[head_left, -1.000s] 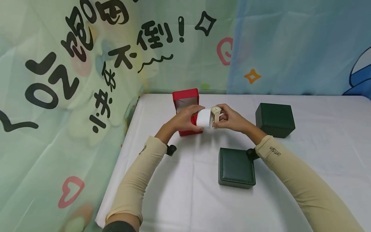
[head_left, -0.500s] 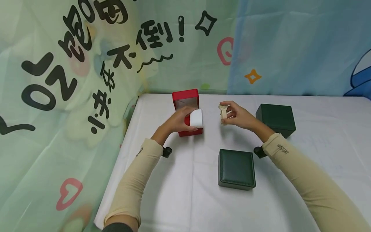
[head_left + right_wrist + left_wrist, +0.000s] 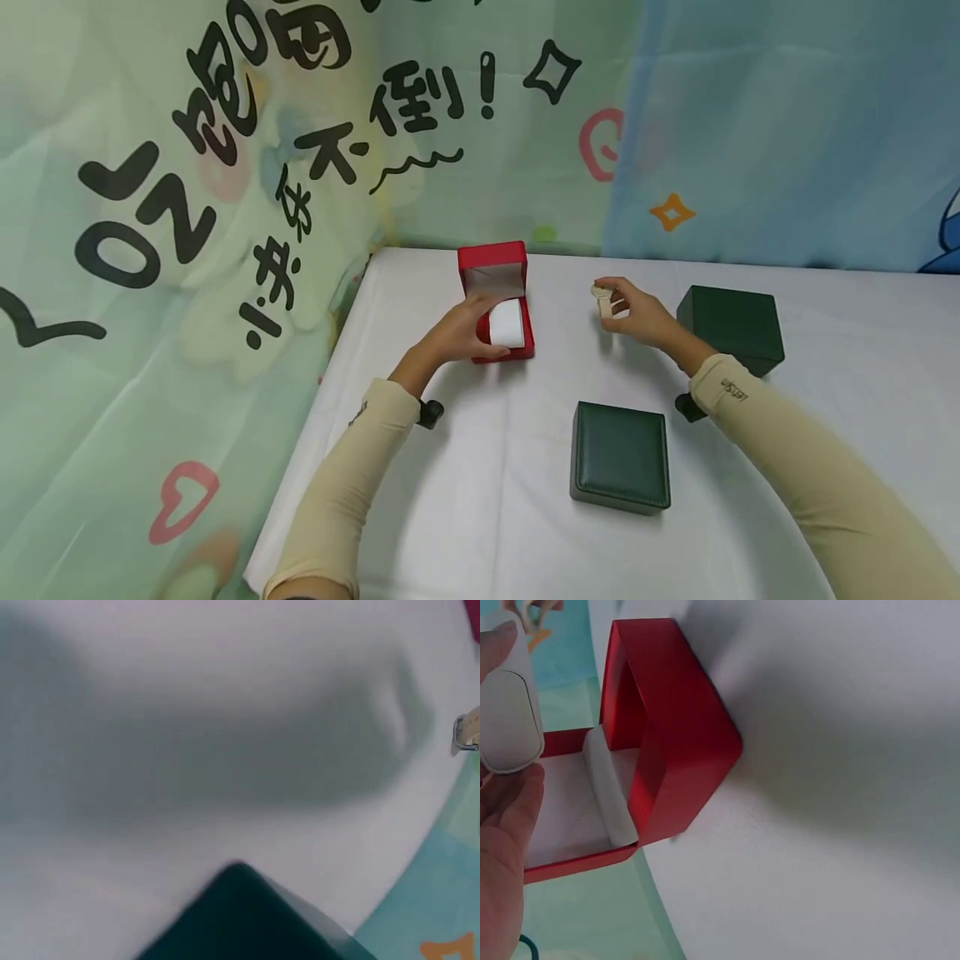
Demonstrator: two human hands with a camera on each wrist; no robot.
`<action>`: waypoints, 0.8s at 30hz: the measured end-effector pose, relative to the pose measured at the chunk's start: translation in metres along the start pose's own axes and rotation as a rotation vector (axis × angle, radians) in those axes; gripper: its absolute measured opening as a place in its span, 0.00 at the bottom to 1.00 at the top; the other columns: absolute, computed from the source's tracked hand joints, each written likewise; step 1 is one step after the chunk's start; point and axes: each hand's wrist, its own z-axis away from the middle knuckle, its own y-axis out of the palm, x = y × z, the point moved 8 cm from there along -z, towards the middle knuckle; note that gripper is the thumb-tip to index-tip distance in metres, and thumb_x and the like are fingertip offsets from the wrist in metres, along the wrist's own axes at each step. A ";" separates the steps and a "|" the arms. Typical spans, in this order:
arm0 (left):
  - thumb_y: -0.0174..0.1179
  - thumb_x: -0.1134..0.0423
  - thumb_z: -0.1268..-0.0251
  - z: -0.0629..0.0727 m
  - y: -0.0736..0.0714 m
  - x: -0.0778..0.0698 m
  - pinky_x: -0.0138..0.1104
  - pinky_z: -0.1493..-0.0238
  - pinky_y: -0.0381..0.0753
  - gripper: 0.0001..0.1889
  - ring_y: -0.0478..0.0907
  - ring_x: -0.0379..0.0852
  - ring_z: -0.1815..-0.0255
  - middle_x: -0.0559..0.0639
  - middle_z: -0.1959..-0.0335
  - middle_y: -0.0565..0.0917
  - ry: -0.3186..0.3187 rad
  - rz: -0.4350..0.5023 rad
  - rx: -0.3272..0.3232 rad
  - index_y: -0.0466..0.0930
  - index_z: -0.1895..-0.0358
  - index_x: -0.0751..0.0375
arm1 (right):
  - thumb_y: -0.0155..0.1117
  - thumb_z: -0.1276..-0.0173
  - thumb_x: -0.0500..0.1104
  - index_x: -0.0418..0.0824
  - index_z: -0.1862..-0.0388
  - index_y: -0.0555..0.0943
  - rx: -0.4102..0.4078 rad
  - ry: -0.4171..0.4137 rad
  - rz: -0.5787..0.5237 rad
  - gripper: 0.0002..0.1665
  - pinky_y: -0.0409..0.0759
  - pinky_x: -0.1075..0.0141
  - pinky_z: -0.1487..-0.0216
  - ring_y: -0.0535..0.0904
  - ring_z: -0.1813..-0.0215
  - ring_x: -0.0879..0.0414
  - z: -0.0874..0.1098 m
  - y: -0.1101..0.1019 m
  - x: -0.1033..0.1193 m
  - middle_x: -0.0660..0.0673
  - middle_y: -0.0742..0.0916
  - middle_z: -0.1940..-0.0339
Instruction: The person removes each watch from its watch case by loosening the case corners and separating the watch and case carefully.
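The left hand (image 3: 459, 332) is gripping a white cushion (image 3: 507, 323), thumb and fingers spread around it, over the open base of the red box (image 3: 493, 256). Well to the right of that box, the right hand (image 3: 641, 317) is pinching the pale watch (image 3: 604, 305), its long axis running roughly up and down. The left hand is hovering nearer the box, with the watch facing it across a gap.

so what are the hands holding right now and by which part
Left hand: white cushion, by opposite sides. Right hand: watch, apparently by its upper and lower ends.
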 end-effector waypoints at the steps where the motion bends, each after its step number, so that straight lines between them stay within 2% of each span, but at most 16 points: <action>1: 0.68 0.53 0.52 0.001 0.001 0.001 0.42 0.41 0.71 0.40 0.66 0.49 0.41 0.54 0.37 0.66 -0.003 0.000 0.001 0.61 0.34 0.57 | 0.57 0.37 0.36 0.38 0.31 0.55 0.004 0.004 -0.004 0.37 0.72 0.49 0.51 0.68 0.43 0.37 -0.001 0.004 -0.005 0.31 0.71 0.47; 6: 0.68 0.52 0.52 0.005 0.002 0.002 0.41 0.39 0.70 0.41 0.65 0.49 0.39 0.54 0.37 0.65 0.015 -0.027 -0.007 0.60 0.33 0.58 | 0.58 0.38 0.36 0.38 0.31 0.54 0.010 0.030 -0.031 0.38 0.72 0.46 0.48 0.69 0.42 0.35 -0.004 0.022 -0.023 0.30 0.70 0.45; 9: 0.68 0.53 0.52 0.005 -0.002 0.005 0.41 0.38 0.68 0.42 0.65 0.49 0.38 0.55 0.37 0.65 0.018 -0.039 -0.025 0.59 0.33 0.59 | 0.59 0.38 0.36 0.37 0.32 0.54 0.003 0.011 -0.013 0.38 0.70 0.44 0.47 0.69 0.42 0.34 -0.007 0.029 -0.025 0.29 0.70 0.46; 14: 0.68 0.53 0.53 0.004 -0.002 0.004 0.41 0.40 0.69 0.41 0.66 0.49 0.40 0.55 0.38 0.66 0.000 -0.034 -0.027 0.60 0.33 0.57 | 0.62 0.40 0.38 0.33 0.33 0.57 -0.029 -0.032 0.078 0.39 0.63 0.43 0.44 0.67 0.43 0.34 0.000 0.031 -0.026 0.27 0.73 0.47; 18: 0.68 0.52 0.52 0.003 -0.001 0.001 0.41 0.41 0.71 0.40 0.67 0.49 0.41 0.55 0.39 0.67 0.013 -0.040 -0.030 0.61 0.34 0.57 | 0.63 0.41 0.40 0.31 0.34 0.58 -0.050 -0.054 0.169 0.39 0.53 0.43 0.38 0.63 0.39 0.34 0.003 0.031 -0.028 0.27 0.71 0.41; 24: 0.68 0.53 0.52 0.001 0.004 -0.003 0.41 0.41 0.71 0.40 0.67 0.49 0.41 0.56 0.39 0.67 0.021 -0.044 -0.025 0.62 0.34 0.60 | 0.58 0.36 0.51 0.36 0.29 0.50 0.003 0.096 0.265 0.44 0.49 0.37 0.38 0.50 0.35 0.28 0.009 0.037 -0.049 0.26 0.59 0.34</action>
